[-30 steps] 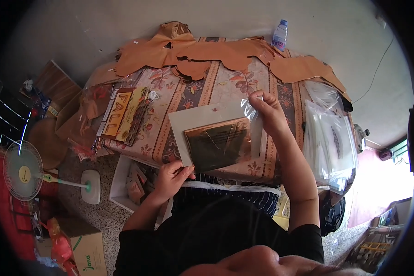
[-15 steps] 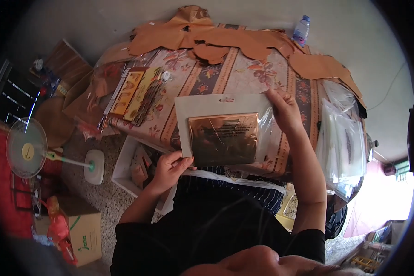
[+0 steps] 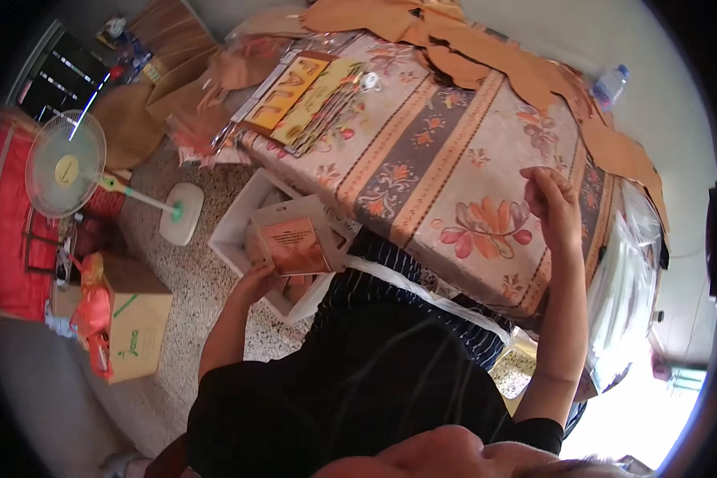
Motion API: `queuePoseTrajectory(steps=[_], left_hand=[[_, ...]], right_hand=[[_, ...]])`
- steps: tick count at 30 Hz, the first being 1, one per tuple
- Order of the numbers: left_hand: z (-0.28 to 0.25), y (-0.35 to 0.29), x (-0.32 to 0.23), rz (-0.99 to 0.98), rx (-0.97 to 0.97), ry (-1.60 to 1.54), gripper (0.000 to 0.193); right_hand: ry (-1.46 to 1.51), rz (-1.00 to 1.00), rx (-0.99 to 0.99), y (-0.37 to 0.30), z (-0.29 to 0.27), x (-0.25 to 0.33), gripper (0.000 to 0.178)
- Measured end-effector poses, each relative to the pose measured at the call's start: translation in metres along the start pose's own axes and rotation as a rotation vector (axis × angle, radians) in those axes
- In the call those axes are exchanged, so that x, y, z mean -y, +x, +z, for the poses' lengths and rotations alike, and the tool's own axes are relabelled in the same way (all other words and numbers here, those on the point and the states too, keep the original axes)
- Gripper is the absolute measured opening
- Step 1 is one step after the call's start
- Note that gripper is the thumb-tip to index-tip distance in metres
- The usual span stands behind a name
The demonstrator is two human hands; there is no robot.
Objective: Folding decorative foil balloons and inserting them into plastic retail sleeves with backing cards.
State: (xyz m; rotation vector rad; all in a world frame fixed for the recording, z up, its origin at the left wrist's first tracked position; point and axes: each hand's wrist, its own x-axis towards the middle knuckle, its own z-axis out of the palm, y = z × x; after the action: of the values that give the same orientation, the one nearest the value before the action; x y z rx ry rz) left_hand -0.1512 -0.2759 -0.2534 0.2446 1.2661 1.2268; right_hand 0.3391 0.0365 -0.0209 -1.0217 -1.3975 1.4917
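Observation:
My left hand (image 3: pixel 256 280) holds a flat clear packet with a copper-brown card and white backing (image 3: pixel 295 243) down beside the table, over a white box (image 3: pixel 235 231) on the floor. My right hand (image 3: pixel 551 203) hovers above the floral tablecloth (image 3: pixel 438 151) near the table's right edge, fingers loosely curled, nothing visible in it. A stack of clear plastic bags (image 3: pixel 625 287) lies at the table's right end, just beyond that hand.
Orange-yellow packaged signs (image 3: pixel 299 99) lie at the table's left end, tan cut-out shapes (image 3: pixel 486 56) along the far edge, a water bottle (image 3: pixel 611 84) beyond. On the floor stand a fan (image 3: pixel 65 163) and a cardboard box (image 3: pixel 135 323).
The packet lay on the table under both hands; now my left hand has carried it down left to the white box. My right hand let go and stays above the table.

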Motion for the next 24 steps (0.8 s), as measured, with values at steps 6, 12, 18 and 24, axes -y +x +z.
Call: queuePoseTrajectory(steps=[6,12,18,24], left_hand=[[-0.085,-0.002,0.102,-0.145,-0.49,-0.062,0.014],[-0.106,0.015,0.128,-0.158,-0.669,-0.142,0.014],[-0.174,0.065,0.099,0.464,-0.467,0.874,0.021],[-0.133,0.096,0.094,0.064,-0.67,0.365,0.023]], right_hand=[[-0.022,0.017,0.035,0.002,0.002,-0.003,0.026],[-0.057,0.044,0.025,0.0,0.002,-0.006,0.025],[-0.052,0.063,0.043,0.005,0.001,-0.009,0.024],[-0.038,0.073,0.02,0.003,-0.001,-0.008,0.024]])
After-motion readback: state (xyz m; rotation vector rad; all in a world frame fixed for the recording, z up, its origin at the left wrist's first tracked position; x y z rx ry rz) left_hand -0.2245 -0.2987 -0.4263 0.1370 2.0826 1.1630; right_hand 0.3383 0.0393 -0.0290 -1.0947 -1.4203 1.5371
